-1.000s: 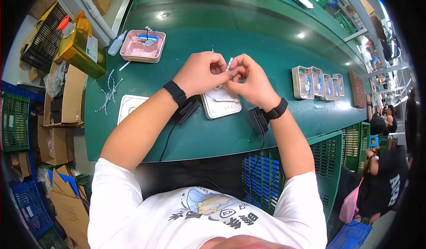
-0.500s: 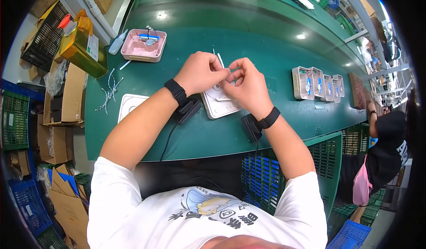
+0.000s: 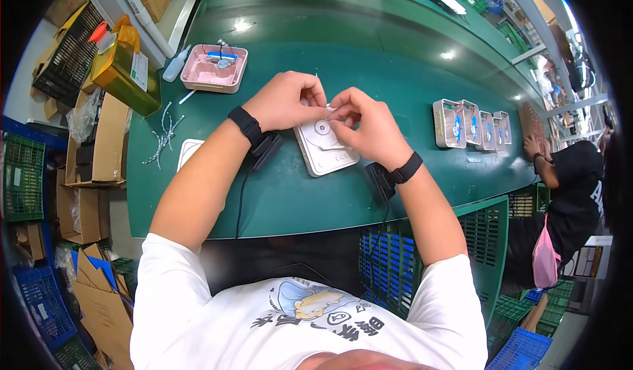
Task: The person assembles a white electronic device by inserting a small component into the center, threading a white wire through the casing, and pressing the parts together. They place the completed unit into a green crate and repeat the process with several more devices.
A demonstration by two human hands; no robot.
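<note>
My left hand [image 3: 287,103] and my right hand [image 3: 373,124] meet over a white plastic panel [image 3: 323,162] on the bench. Both hands are closed in a pinch, fingertips almost touching. A small white piece [image 3: 330,109] shows between the fingertips; its kind is too small to make out. The panel has rounded corners, a round part in the middle and a row of small round marks near its front edge. Its far end is partly hidden by my hands. Beside my left forearm lies a second white panel [image 3: 189,151], partly covered by the arm.
At the left are a pink open housing [image 3: 212,88] with wired parts, a white bottle [image 3: 177,64], several thin cut strips [image 3: 162,139] and a yellow-green can [image 3: 135,83]. Several pale housings [image 3: 450,139] stand in a row at right. A co-worker [image 3: 573,185] reaches onto the bench there.
My hands have shifted slightly left, and more of the panel's round middle shows. The white strip that stuck up between them no longer shows. The co-worker's arm has moved farther onto the bench.
</note>
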